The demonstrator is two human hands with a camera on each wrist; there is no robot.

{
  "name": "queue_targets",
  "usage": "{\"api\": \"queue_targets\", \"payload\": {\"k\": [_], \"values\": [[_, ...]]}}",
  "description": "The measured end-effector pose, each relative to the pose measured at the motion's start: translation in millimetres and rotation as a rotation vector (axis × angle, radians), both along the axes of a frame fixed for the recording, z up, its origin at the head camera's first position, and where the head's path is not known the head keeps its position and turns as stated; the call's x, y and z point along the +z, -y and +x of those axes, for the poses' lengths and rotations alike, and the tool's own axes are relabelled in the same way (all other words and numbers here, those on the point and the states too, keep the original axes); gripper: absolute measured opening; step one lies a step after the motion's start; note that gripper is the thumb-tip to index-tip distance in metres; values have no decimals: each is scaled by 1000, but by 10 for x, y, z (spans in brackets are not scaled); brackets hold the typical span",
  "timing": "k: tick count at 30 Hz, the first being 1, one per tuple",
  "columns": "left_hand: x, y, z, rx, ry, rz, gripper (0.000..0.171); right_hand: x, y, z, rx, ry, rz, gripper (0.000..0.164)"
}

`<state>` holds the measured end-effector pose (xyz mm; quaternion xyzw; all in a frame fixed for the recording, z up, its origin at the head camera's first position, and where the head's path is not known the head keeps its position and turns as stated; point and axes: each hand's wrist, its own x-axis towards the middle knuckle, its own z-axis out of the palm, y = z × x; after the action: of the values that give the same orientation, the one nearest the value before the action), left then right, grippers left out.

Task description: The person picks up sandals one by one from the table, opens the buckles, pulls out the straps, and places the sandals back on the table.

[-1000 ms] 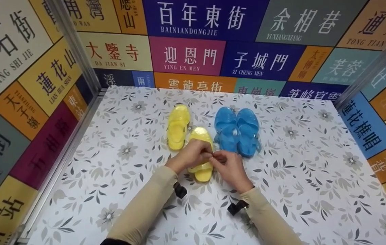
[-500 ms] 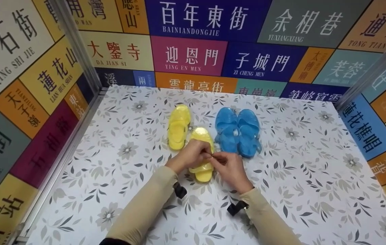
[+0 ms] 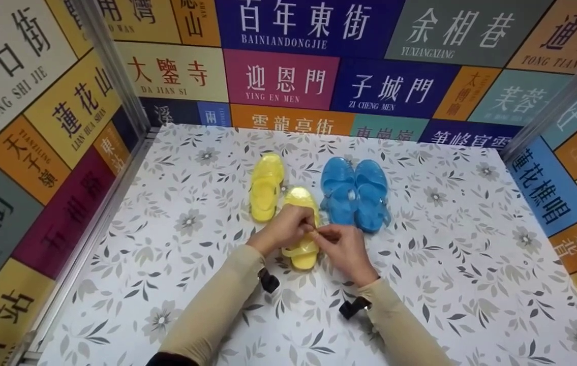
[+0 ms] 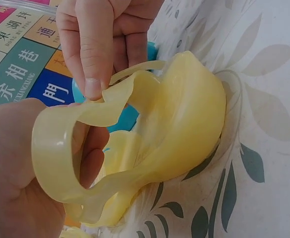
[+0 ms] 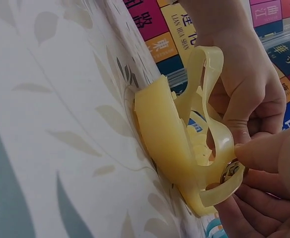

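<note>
A yellow sandal (image 3: pixel 299 194) lies toe away from me on the table, both hands at its strap. Curled over the sandal's middle, my left hand (image 3: pixel 289 224) grips the strap. From the right side my right hand (image 3: pixel 343 247) pinches the strap (image 5: pixel 223 141) between thumb and fingers. In the left wrist view the yellow strap (image 4: pixel 50 148) stands up as a loop, with left fingers visible through it. The strap's fastening is partly covered by the fingers. A second yellow sandal (image 3: pixel 266 187) lies untouched to the left and farther back.
A pair of blue sandals (image 3: pixel 338 173) stands side by side just right of my hands. The table (image 3: pixel 446 254) has a white cover with leaf and flower print. Colourful panels with lettering (image 3: pixel 288 81) wall off its back and sides.
</note>
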<state>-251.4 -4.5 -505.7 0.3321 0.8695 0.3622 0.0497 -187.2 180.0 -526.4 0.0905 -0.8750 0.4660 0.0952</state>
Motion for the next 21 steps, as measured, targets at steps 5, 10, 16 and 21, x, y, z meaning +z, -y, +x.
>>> {"api": "queue_targets", "payload": {"k": [5,10,16,21], "values": [[1,10,-8,-4,-40,-19,18,-8,1,2,13,-33,-24,10],[20,12,-14,-55,-3,-13,10,-26,-20,5,12,-65,-7,8],[24,0,-14,-89,51,21,10,-39,-35,1,11,-70,7,7],[32,-6,-13,-63,18,34,6,-23,-26,-7,15,-79,16,8]]}}
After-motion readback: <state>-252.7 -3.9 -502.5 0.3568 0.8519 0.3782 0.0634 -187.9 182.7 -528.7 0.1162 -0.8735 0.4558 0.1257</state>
